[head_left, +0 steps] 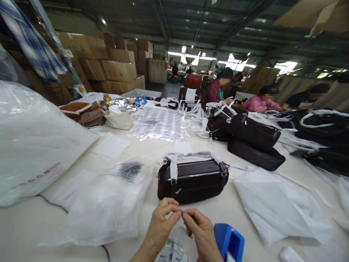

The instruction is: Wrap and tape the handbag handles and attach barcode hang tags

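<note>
In the head view, my left hand point(163, 222) and my right hand point(200, 230) meet at the fingertips near the bottom centre. Both are pinched, thumb against forefinger; whatever lies between the tips is too small to make out. Just beyond them a dark bag point(197, 180) rests upright on the white table point(148, 214), its handle wrapped in white material. To the right of my right hand stands a blue dispenser point(228, 240). A packet with printed marks point(172, 251) lies between my wrists, partly hidden by them.
Clear plastic bags point(100, 207) cover the left side, beside a big white sack point(35, 145). White sheets point(275, 203) lie at the right. More dark bags point(251, 133) are piled at the back right, where several people work. Cartons point(118, 71) are stacked behind.
</note>
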`<state>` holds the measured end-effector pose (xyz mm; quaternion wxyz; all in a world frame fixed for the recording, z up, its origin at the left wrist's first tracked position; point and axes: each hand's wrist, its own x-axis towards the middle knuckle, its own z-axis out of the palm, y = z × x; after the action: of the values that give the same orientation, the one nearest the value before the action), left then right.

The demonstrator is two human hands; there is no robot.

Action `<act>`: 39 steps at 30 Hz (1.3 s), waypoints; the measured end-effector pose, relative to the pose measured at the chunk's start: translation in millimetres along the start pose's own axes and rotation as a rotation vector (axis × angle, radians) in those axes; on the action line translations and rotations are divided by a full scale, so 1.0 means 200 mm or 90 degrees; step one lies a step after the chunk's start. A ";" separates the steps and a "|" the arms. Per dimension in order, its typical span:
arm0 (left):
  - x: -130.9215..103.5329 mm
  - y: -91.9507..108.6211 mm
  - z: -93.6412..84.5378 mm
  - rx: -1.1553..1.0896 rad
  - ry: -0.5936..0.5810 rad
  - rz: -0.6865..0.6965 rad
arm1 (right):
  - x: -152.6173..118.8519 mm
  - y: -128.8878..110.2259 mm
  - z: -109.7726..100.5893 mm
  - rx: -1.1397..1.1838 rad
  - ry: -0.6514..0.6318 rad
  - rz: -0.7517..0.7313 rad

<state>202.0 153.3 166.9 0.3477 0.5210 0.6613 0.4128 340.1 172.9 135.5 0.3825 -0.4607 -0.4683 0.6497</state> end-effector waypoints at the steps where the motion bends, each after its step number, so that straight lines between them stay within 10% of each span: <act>1: 0.05 0.01 -0.02 0.035 0.022 0.000 | 0.02 -0.02 0.00 -0.026 0.010 -0.006; 7: 0.38 0.08 -0.07 0.245 0.151 -0.122 | 0.11 -0.12 0.05 -0.170 0.098 -0.113; 22: 0.58 0.25 -0.06 0.438 -0.013 -0.240 | 0.19 -0.02 0.15 -0.312 0.219 -0.253; 39: 0.65 0.18 -0.02 0.099 -0.005 -0.309 | 0.22 -0.01 0.20 -0.211 0.255 -0.178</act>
<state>184.4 284.1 198.2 0.3980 0.3739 0.7954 0.2630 290.3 203.7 132.3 0.4728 -0.5671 -0.5419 0.4016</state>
